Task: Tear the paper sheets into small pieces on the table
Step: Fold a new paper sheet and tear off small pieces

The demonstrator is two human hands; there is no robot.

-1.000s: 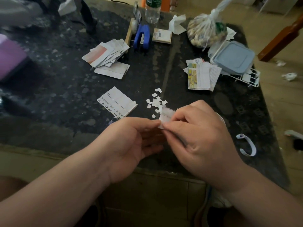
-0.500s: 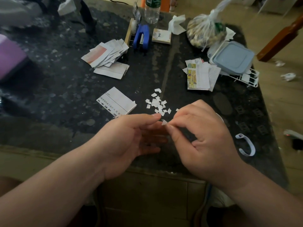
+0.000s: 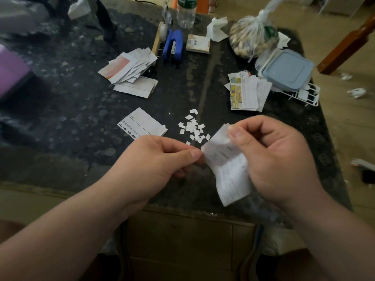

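My right hand (image 3: 272, 159) holds a printed paper sheet (image 3: 229, 169) between thumb and curled fingers, and the sheet hangs down over the table's near edge. My left hand (image 3: 160, 159) pinches the sheet's left edge with thumb and forefinger. Just beyond my hands lies a small heap of torn white pieces (image 3: 193, 128) on the dark table (image 3: 81, 118). A folded sheet with black print (image 3: 142, 123) lies left of the heap.
Two more paper stacks lie further back, one at centre-left (image 3: 129, 72) and one at right (image 3: 247, 92). Behind them stand a blue stapler (image 3: 173, 44), a notepad (image 3: 197, 43), a bottle (image 3: 185, 11), a tied bag (image 3: 251, 37) and a lidded box (image 3: 286, 69).
Half a second ago my fingertips met around only a tiny scrap. Now a larger printed sheet shows in my right hand, which has lifted slightly, with my left pinching its edge.
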